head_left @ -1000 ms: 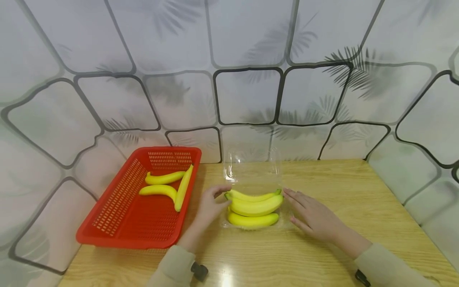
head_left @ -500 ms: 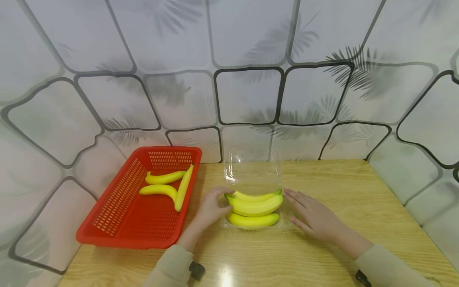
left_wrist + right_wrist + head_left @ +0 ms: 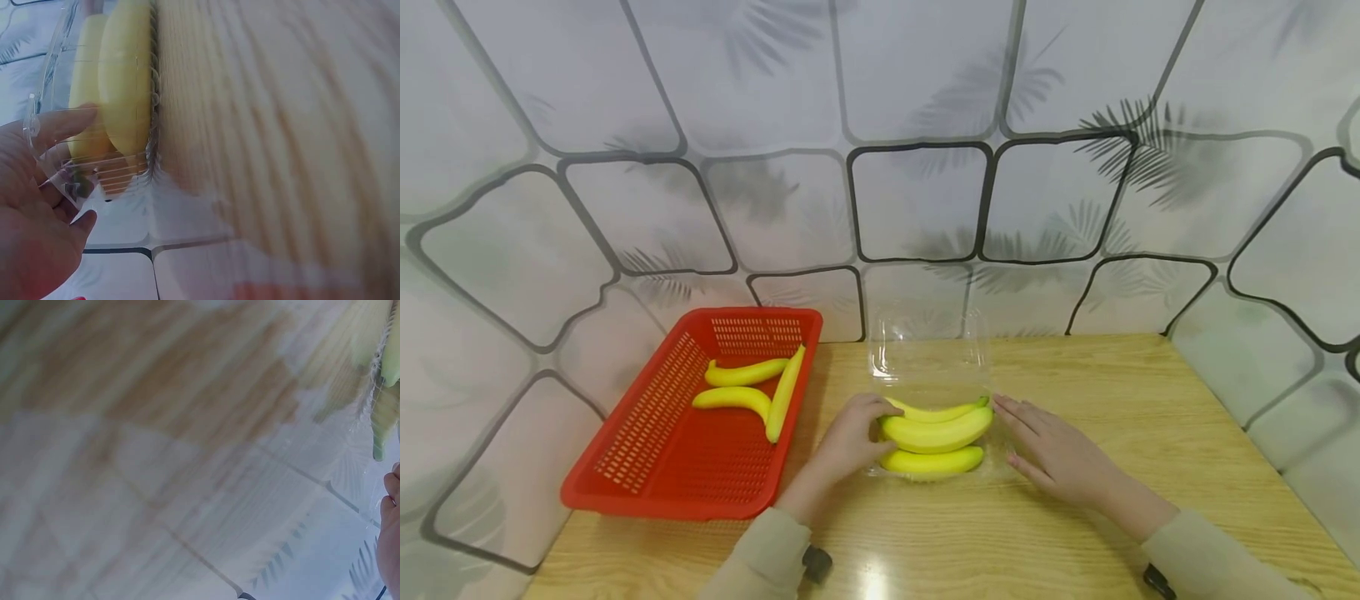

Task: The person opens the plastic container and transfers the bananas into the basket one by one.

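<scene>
On my bench (image 3: 1150,417) the red basket (image 3: 647,450) sits at 9 o'clock with three bananas. Dead centre, the clear box (image 3: 928,358) holds the stacked bananas (image 3: 936,433). My left hand (image 3: 850,437) curls its fingers around their stem end; my right hand (image 3: 1060,458) lies flat, fingers straight, at 3 o'clock beside the box.

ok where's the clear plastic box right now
In the head view the clear plastic box sits mid-table, right of the red basket, between the left hand and right hand.
</scene>
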`<action>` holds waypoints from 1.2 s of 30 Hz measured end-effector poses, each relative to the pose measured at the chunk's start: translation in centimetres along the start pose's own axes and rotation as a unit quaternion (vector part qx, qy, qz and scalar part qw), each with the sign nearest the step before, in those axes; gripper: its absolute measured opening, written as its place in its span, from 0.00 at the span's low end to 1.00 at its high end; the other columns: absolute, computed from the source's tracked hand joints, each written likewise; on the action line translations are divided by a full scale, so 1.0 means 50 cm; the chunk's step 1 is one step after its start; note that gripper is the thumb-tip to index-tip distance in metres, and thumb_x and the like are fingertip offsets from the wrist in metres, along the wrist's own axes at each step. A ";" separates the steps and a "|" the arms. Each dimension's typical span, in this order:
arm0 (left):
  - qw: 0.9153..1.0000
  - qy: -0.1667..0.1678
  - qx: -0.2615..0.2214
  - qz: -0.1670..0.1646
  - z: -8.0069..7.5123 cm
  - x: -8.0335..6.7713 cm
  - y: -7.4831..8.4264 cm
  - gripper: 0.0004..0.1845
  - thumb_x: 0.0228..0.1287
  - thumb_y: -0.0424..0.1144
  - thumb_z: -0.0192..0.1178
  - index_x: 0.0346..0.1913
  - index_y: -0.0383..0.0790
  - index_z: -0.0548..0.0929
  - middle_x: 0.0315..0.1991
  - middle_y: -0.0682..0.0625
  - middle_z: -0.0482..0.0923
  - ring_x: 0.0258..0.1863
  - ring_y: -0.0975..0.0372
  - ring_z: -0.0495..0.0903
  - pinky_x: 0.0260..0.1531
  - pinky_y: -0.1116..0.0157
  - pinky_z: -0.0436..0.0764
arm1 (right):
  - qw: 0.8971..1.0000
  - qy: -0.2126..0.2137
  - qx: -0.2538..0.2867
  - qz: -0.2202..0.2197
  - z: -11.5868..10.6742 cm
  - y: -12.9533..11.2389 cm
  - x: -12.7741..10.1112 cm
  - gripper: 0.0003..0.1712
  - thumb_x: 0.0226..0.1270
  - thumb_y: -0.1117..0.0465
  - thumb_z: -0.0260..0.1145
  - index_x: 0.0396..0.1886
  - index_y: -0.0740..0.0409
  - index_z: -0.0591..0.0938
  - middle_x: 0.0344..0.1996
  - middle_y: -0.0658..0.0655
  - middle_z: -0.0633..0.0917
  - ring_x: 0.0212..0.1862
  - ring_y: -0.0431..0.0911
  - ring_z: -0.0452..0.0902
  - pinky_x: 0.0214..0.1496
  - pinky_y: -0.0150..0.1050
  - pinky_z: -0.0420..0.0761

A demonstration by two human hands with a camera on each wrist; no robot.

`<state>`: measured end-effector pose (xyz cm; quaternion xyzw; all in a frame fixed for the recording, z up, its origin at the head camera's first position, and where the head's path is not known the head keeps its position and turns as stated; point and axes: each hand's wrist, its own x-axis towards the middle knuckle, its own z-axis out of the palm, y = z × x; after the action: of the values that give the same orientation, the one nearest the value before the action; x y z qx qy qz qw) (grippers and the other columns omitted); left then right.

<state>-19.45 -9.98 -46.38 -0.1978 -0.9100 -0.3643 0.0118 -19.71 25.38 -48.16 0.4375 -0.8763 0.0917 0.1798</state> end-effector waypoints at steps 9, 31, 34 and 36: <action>1.000 -0.016 0.001 0.023 -0.007 -0.001 0.003 0.20 0.59 0.32 0.78 0.55 0.38 0.88 0.54 0.45 0.86 0.57 0.53 0.81 0.64 0.51 0.81 | 1.000 -0.004 -0.006 0.001 -0.002 0.001 0.000 0.42 0.70 0.55 0.72 0.78 0.68 0.69 0.77 0.67 0.72 0.73 0.61 0.74 0.86 0.25 0.31; 0.997 0.061 -0.044 0.018 -0.007 -0.004 -0.005 0.19 0.61 0.37 0.78 0.55 0.39 0.90 0.52 0.46 0.91 0.54 0.53 0.87 0.61 0.50 0.85 | 1.000 0.000 -0.004 -0.001 -0.001 -0.001 0.001 0.43 0.69 0.56 0.73 0.78 0.69 0.69 0.76 0.68 0.73 0.73 0.61 0.74 0.86 0.25 0.31; 0.994 0.082 -0.066 0.011 -0.008 -0.005 -0.006 0.20 0.60 0.35 0.79 0.54 0.37 0.90 0.52 0.44 0.91 0.55 0.51 0.88 0.61 0.49 0.85 | 1.000 -0.001 -0.004 0.000 -0.001 -0.001 0.000 0.42 0.69 0.56 0.73 0.77 0.70 0.69 0.76 0.68 0.73 0.73 0.62 0.74 0.86 0.25 0.31; 0.992 0.095 -0.087 -0.001 -0.007 -0.004 -0.006 0.20 0.59 0.34 0.80 0.54 0.36 0.90 0.52 0.43 0.91 0.55 0.50 0.88 0.62 0.48 0.85 | 1.000 -0.002 -0.004 0.001 -0.001 0.000 0.000 0.41 0.70 0.56 0.72 0.76 0.70 0.70 0.76 0.68 0.73 0.73 0.62 0.74 0.86 0.25 0.31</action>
<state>-19.41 -10.49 -46.34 -0.1620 -0.8699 -0.4588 0.0806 -19.69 25.38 -48.11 0.4358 -0.8776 0.0870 0.1795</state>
